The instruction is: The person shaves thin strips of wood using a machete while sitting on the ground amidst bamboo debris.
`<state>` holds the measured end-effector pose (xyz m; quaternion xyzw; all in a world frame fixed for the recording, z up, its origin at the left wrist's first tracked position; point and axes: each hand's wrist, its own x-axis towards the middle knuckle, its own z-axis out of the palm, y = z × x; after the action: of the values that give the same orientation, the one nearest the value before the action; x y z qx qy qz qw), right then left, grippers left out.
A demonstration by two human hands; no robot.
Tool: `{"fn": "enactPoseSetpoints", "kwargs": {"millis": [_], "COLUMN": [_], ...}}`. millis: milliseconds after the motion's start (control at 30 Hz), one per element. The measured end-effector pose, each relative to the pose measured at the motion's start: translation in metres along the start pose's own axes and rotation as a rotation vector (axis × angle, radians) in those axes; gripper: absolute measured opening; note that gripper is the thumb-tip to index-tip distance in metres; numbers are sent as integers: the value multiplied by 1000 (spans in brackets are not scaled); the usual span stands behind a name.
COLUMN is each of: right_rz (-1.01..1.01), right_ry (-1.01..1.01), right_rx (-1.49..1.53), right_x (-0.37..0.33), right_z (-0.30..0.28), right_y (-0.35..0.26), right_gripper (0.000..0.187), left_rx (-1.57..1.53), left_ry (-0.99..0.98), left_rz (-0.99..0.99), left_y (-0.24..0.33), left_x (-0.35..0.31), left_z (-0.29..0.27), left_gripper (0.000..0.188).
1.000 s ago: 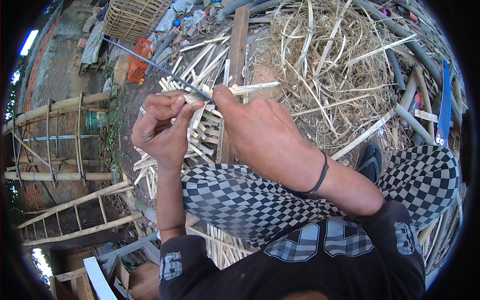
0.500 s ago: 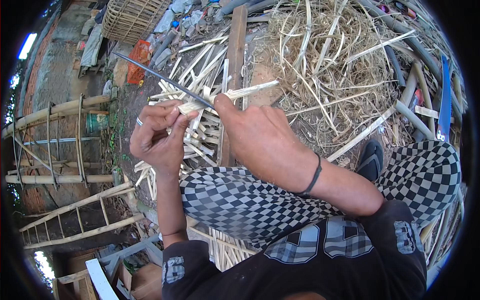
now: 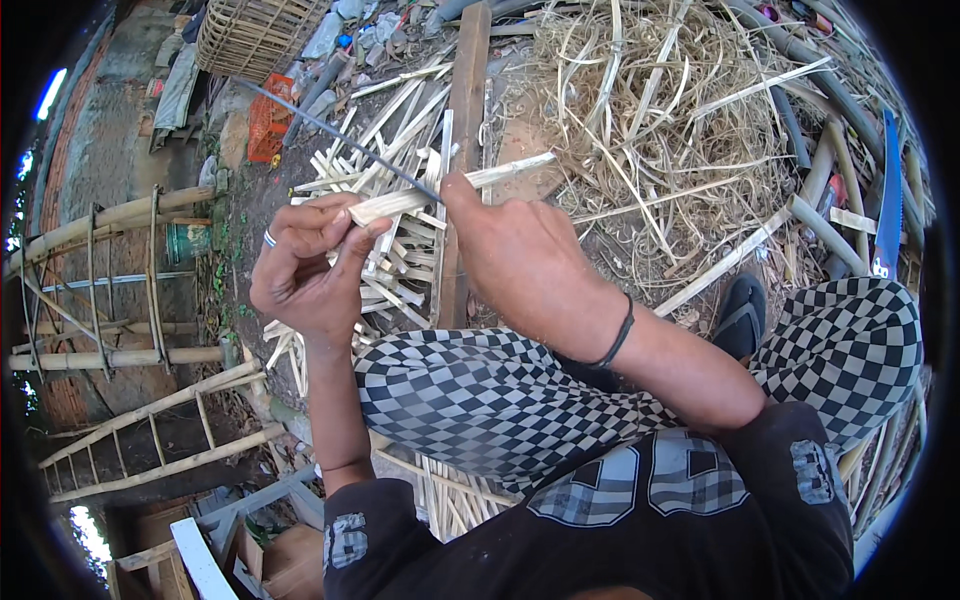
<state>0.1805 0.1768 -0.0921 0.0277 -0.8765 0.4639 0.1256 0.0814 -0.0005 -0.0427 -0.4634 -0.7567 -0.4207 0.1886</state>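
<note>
My left hand (image 3: 312, 262) pinches the near end of a pale bamboo strip (image 3: 392, 205) between thumb and fingertips. My right hand (image 3: 525, 255) is closed at a long, thin knife (image 3: 345, 137), whose handle is hidden in the grip. The dark blade points to the far left and crosses the strip close to my right thumb. Beyond my right hand, the strip's other end (image 3: 520, 168) sticks out to the right. Below the blade lies a pile of cut bamboo strips (image 3: 405, 262).
A heap of curled shavings (image 3: 665, 130) covers the ground at far right. A wooden plank (image 3: 466, 100) runs away from my knees. At right stands a blue saw (image 3: 889, 200); at far left are an orange crate (image 3: 268, 122) and a woven basket (image 3: 255, 35). Bamboo ladders (image 3: 160, 440) lie left.
My hands have moved slightly apart. The blade and right hand have shifted a little right along the strip, so more strip shows between my left fingers and the blade.
</note>
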Motion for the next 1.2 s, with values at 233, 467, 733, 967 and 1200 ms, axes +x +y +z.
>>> {"fn": "enactPoseSetpoints", "kwargs": {"millis": [233,467,733,967,1200], "right_rz": [8,83,101,40,100], "right_ry": [3,-13,-10,-4,48], "right_rx": [11,-30,302,561,205], "right_x": [-1,3,7,-4,-18], "right_z": [1,6,20,20,22], "right_y": [3,12,37,42,22], "right_gripper": [24,23,23,24,25], "left_rx": [11,-173,-20,-158,-290], "left_ry": [-61,1,-166,-154,-325], "left_rz": [48,-236,-221,-248,-160], "left_y": [8,25,26,18,-1], "left_x": [0,4,-1,1,-1], "left_z": [3,15,4,11,6], "left_gripper": [27,34,30,18,15]}}
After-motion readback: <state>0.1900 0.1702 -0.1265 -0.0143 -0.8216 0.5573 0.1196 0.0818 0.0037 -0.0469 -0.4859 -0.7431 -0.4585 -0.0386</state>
